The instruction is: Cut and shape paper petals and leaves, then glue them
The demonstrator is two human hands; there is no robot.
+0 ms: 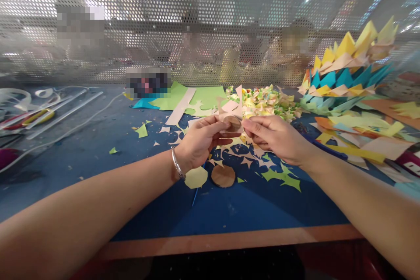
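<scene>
Between my fingers, above the middle of the table, is a round brown disc (233, 123) against a pale pink piece of paper (240, 98). My left hand (201, 140), with a silver bracelet at the wrist, is closed on the disc and paper, thumb on the disc's face. At the disc's right edge my right hand (278, 138) makes a pinch; what lies in its fingertips is hidden. A second brown disc (223, 176) lies flat below, beside a pale yellow paper circle (196, 177). Cut paper scraps (246, 162) are scattered beneath my hands.
Green sheets (208, 96) and a pile of small folded papers (267, 103) lie behind. A pointed, folded-paper stack (348, 68) stands back right, above loose paper strips (364, 135). Yellow-handled scissors (38, 117) and clear sticks (65, 114) are left. A perforated screen (210, 61) borders the table.
</scene>
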